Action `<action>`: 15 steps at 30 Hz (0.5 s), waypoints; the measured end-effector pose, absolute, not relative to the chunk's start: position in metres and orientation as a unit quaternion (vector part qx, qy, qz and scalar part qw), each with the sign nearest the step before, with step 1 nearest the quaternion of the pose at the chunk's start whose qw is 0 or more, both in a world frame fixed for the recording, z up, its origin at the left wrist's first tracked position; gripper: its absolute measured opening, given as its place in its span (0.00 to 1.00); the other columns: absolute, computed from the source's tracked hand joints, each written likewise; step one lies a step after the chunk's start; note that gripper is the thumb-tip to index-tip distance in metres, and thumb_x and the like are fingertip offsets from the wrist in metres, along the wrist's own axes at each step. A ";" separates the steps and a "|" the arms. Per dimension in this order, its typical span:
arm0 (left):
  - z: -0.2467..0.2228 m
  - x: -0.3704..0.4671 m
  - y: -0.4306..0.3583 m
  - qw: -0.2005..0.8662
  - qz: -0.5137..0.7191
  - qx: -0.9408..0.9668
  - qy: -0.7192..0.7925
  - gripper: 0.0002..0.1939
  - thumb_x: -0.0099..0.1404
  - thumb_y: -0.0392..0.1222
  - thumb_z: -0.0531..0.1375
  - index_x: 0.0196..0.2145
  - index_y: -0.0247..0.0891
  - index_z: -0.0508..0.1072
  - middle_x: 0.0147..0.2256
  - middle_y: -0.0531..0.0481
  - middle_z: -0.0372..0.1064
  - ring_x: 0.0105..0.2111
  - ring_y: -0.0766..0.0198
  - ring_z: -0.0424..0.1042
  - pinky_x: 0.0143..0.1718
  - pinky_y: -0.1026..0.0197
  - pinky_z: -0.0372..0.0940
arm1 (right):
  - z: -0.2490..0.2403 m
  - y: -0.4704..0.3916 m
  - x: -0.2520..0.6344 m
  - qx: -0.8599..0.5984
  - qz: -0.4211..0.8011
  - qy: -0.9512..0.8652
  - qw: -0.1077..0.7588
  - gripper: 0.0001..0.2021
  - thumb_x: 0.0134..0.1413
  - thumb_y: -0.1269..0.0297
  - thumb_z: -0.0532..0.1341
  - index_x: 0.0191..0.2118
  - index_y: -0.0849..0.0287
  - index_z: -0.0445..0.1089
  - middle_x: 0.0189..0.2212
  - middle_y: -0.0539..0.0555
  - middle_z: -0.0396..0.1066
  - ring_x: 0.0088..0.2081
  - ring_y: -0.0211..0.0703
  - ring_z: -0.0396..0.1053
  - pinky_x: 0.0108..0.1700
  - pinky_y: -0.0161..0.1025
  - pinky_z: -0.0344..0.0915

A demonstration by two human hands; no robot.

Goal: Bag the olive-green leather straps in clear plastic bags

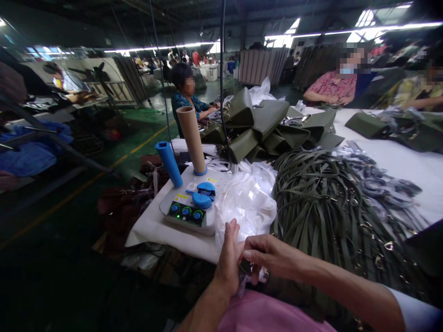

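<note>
In front of my body, above my pink-covered lap, both hands meet at the table's near edge. My left hand [229,258] is upright, seen edge-on, with its fingers stretched out and its palm toward the other hand. My right hand [268,253] is closed, fingers curled against the left palm. A small dark and shiny piece with clear plastic [244,280] shows below the fingers; its kind is mostly hidden. Just beyond lies a crumpled heap of clear plastic bags [245,203]. To the right, dark green straps [311,198] with gold-coloured clasps spread over the table.
A white machine [188,225] with dials, a blue post [169,163] and a cardboard tube [192,140] stands left on the white table [152,226]. Olive green bags [270,117] are piled behind. Plastic-wrapped pieces [377,180] lie right. Several people sit around the table.
</note>
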State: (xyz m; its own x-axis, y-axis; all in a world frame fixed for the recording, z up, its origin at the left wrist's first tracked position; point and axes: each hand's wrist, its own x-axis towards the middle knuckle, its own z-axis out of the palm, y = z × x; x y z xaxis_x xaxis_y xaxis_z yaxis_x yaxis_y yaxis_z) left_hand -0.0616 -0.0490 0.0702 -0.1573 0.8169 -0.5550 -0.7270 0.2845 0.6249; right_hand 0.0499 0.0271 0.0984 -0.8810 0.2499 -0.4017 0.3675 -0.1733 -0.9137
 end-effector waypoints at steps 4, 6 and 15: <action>0.069 -0.075 -0.056 0.656 0.569 0.142 0.475 0.39 0.58 0.67 0.47 0.61 0.46 0.47 0.63 0.44 0.40 0.56 0.52 0.59 0.48 0.57 0.62 | 0.105 0.034 0.053 0.273 -0.730 0.625 0.045 0.24 0.51 0.42 0.55 0.31 0.65 0.62 0.25 0.53 0.70 0.14 0.24 0.52 0.14 0.25 0.43; 0.067 -0.085 -0.065 0.636 0.508 0.281 0.508 0.42 0.50 0.61 0.62 0.58 0.43 0.55 0.56 0.43 0.58 0.48 0.55 0.66 0.44 0.61 0.63 | 0.109 0.041 0.057 0.279 -0.735 0.617 0.039 0.24 0.52 0.43 0.55 0.31 0.65 0.62 0.25 0.53 0.71 0.13 0.23 0.47 0.13 0.26 0.41; 0.055 -0.087 -0.081 0.681 0.351 0.349 0.539 0.17 0.50 0.48 0.65 0.32 0.31 0.71 0.17 0.59 0.59 0.13 0.76 0.56 0.14 0.73 0.51 | 0.131 0.060 0.075 0.058 -0.389 0.919 0.003 0.13 0.63 0.62 0.49 0.35 0.63 0.67 0.29 0.54 0.66 0.29 0.34 0.62 0.31 0.32 0.56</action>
